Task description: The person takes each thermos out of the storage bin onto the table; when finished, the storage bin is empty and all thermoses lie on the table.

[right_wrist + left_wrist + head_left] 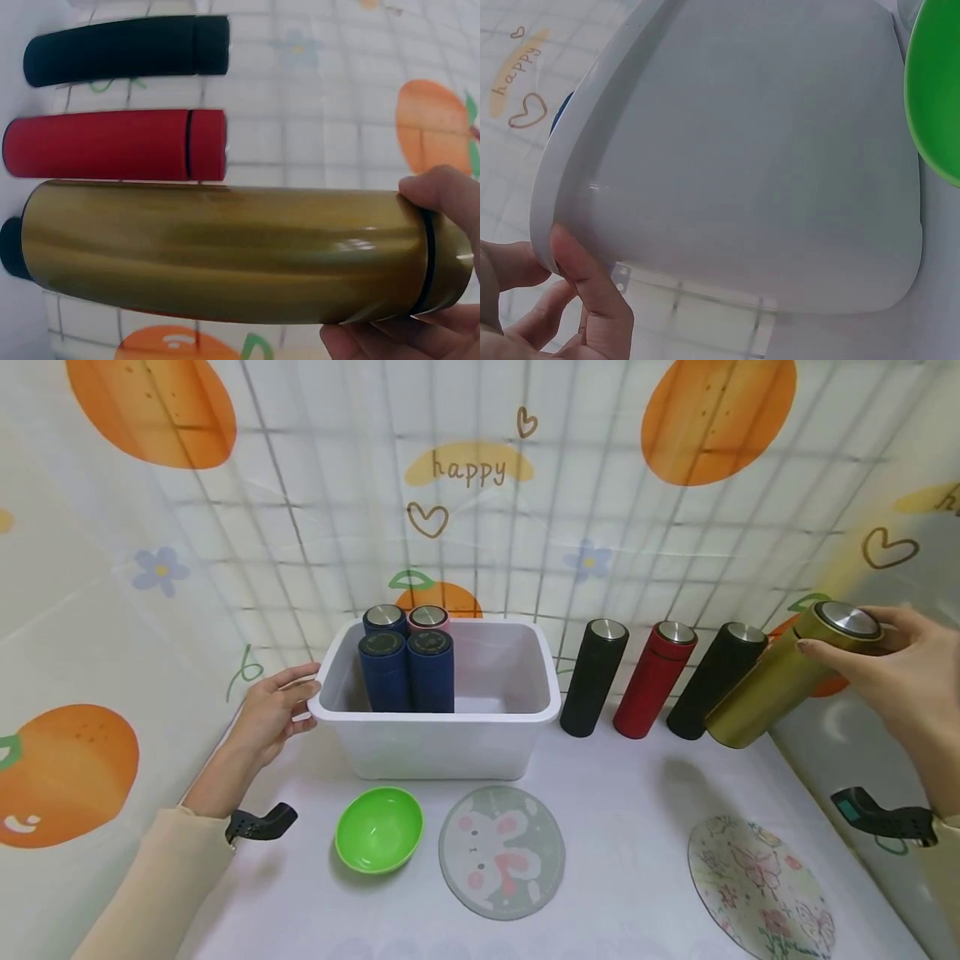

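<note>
My right hand (pixel 911 672) grips a gold thermos bottle (pixel 780 677) near its silver-topped lid, with the base hanging over the table. In the right wrist view the thumb lies on one side of the gold thermos bottle (pixel 225 251) and the fingers on the other. My left hand (pixel 273 714) pinches the left rim of a white plastic bin (pixel 442 747), thumb and fingers on either side of the edge in the left wrist view. Inside the bin's left half stand several dark blue thermos bottles (pixel 431 677) and a pink-rimmed one (pixel 429 615).
Right of the bin stand a black thermos (pixel 592 685), a red thermos (pixel 652 685) and another black thermos (pixel 708 693), partly behind the gold one. In front lie a green bowl (pixel 378 831), a round rabbit mat (pixel 502 856) and a flowered mat (pixel 761 885). A patterned curtain (pixel 480 543) hangs behind.
</note>
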### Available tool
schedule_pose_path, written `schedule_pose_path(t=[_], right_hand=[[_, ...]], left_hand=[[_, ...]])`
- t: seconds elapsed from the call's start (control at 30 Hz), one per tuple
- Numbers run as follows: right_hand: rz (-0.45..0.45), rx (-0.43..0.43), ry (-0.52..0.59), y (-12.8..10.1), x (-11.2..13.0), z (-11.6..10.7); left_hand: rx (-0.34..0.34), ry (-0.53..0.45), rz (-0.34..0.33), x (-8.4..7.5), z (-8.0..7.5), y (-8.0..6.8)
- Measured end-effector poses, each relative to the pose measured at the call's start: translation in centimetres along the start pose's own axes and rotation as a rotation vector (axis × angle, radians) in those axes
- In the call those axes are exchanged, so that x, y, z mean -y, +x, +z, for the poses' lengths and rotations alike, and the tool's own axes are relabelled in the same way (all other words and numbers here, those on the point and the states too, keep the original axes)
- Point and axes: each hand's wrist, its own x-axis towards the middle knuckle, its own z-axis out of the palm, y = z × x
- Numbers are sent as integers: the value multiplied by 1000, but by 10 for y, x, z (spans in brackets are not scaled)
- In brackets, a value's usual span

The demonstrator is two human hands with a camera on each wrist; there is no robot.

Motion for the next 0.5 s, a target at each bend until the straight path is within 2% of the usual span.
schedule_pose_path(t=[0.1,0.27,0.37,0.5], right_hand=[[9,-6,-45,1,-8,1],[58,-11,-212,6,-19,4],[86,0,-254,10,-27,5],[102,-16,-248,15,-35,9]], left_hand=[[2,3,3,0,0,0],[2,-5,3,1,1,0],[5,-11,0,1,0,0],[-1,-8,8,2,-1,1]])
